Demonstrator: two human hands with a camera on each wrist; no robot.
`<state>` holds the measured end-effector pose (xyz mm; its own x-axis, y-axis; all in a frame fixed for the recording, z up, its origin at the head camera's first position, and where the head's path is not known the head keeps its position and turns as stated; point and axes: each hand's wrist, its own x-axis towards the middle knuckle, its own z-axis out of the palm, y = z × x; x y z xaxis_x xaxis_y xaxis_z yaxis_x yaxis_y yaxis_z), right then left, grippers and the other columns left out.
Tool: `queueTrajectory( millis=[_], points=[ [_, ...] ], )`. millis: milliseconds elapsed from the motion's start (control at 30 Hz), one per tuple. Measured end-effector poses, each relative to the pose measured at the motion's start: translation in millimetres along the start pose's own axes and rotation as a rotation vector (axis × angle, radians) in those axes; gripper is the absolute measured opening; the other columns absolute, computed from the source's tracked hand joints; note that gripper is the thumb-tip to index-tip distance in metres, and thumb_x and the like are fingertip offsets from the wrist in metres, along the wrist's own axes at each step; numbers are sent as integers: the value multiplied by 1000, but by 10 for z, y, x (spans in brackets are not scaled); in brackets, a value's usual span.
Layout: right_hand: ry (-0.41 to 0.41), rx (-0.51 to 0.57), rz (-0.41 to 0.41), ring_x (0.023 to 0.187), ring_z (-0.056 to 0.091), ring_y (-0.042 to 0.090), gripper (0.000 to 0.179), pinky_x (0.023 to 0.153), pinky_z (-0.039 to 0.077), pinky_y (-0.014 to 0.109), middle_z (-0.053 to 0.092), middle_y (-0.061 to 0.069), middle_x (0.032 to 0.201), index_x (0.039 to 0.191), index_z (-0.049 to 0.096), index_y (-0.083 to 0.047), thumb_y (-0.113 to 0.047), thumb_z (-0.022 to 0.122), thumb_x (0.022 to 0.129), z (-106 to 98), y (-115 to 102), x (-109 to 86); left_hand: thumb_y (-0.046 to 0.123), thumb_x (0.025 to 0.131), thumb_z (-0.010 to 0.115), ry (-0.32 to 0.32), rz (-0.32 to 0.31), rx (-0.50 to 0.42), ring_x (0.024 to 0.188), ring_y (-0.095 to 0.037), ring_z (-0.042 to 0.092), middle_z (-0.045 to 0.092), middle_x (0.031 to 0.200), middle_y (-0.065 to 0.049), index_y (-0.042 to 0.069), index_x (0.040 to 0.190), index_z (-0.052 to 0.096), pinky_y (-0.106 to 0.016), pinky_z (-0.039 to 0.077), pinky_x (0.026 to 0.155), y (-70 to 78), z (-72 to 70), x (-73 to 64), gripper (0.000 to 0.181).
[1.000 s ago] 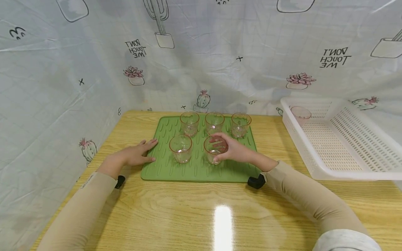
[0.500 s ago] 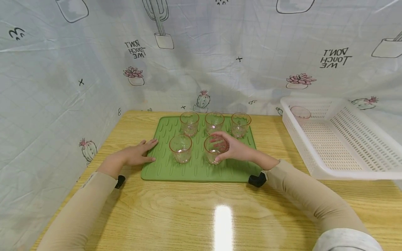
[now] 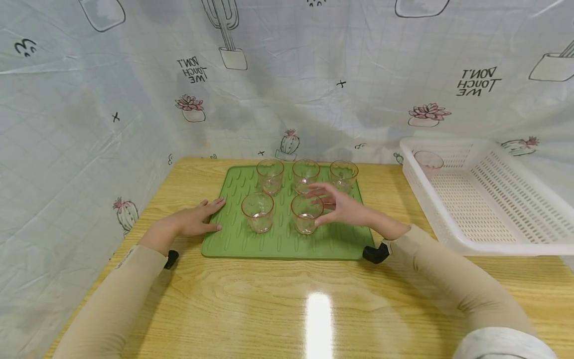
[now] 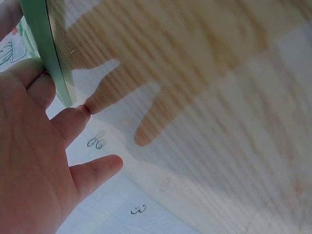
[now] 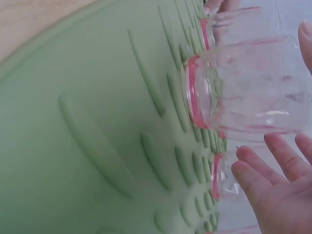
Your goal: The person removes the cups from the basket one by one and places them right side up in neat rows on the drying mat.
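Observation:
On a green ridged mat (image 3: 280, 244) stand several clear glasses with red rims: a back row of three and a front row of two. My right hand (image 3: 345, 207) is beside the right front glass (image 3: 305, 222), its fingers spread and mostly straight. In the right wrist view the fingers (image 5: 287, 161) appear apart from that glass (image 5: 248, 87). To its left stands the other front glass (image 3: 258, 214). My left hand (image 3: 195, 221) lies on the mat's left edge, fingers extended and holding nothing; the left wrist view shows it (image 4: 39, 141) at the green rim.
A white perforated plastic basket (image 3: 515, 247) stands to the right on the wooden table (image 3: 233, 309). Another glass (image 3: 429, 160) shows in its far left corner. A patterned sheet (image 3: 350, 109) hangs behind and along the left side.
My right hand's fingers have spread from around the right front glass, and the hand has drawn back slightly to the right. The glass stays in place. The left hand has not moved.

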<state>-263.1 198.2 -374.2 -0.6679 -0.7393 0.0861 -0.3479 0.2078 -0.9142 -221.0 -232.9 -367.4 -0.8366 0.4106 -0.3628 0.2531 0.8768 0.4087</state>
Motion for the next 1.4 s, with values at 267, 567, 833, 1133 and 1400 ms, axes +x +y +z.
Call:
queueTrajectory(
  millis=[267, 567, 833, 1133, 1400],
  points=[
    [39, 5, 27, 142, 38, 48, 90, 119, 28, 56, 38, 29, 156, 157, 24, 2, 0, 81, 87, -126, -48, -100, 44, 104, 59, -16, -22, 6, 151, -52, 0, 7, 169, -23, 6, 166, 11, -79, 15, 109, 11, -6, 8, 87],
    [92, -8, 4, 141, 37, 52, 87, 118, 29, 54, 35, 32, 156, 157, 23, 4, 6, 77, 88, -281, -183, -297, 46, 104, 59, -12, -19, -3, 152, -51, -2, 6, 169, -22, 8, 166, 9, -78, 13, 111, -30, 13, 18, 88],
    [175, -86, -26, 140, 40, 50, 77, 117, 33, 50, 38, 32, 153, 156, 24, 5, 10, 69, 94, -444, -386, -480, 48, 104, 58, -11, -22, -2, 152, -50, -3, 5, 169, -21, 9, 166, 9, -78, 13, 111, -29, 23, 14, 88],
    [272, -161, -51, 141, 40, 45, 70, 112, 38, 22, 43, 25, 151, 157, 27, 0, 8, 64, 98, -637, -631, -632, 43, 105, 58, -10, -26, 6, 152, -51, -3, 5, 169, -22, 7, 166, 9, -77, 13, 111, -50, 74, 39, 86],
    [363, -273, -60, 139, 45, 35, 66, 108, 38, 16, 47, 19, 148, 156, 31, -4, 4, 64, 100, -891, -749, -734, 44, 105, 58, -8, -11, 9, 151, -53, -2, 6, 168, -24, 5, 165, 10, -78, 12, 111, -53, 61, 32, 87]
  ],
)
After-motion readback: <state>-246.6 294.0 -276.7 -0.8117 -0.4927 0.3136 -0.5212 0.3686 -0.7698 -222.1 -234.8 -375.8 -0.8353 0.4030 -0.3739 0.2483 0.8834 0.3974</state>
